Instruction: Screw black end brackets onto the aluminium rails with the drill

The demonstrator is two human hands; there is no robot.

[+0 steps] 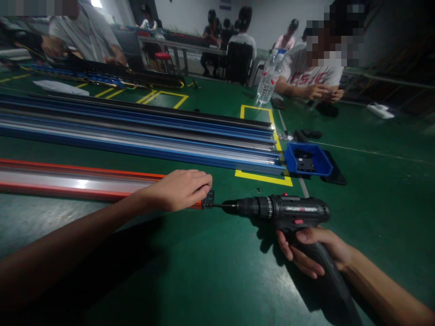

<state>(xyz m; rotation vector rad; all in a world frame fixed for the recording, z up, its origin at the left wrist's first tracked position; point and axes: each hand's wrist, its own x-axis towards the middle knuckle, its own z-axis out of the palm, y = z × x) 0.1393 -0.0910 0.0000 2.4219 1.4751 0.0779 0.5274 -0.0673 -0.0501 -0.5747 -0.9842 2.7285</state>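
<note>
Orange rail [81, 182], near left on the desk [217, 280], has its right end clasped by the left hand [185, 190], apparently for steadiness; the right hand's [326, 242] fingers grasp the drill [295, 208], seemingly for alignment.

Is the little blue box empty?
No, the blue box has something in it: black pieces show inside its open top.

Orange rail [74, 183] cut off at left.
</note>
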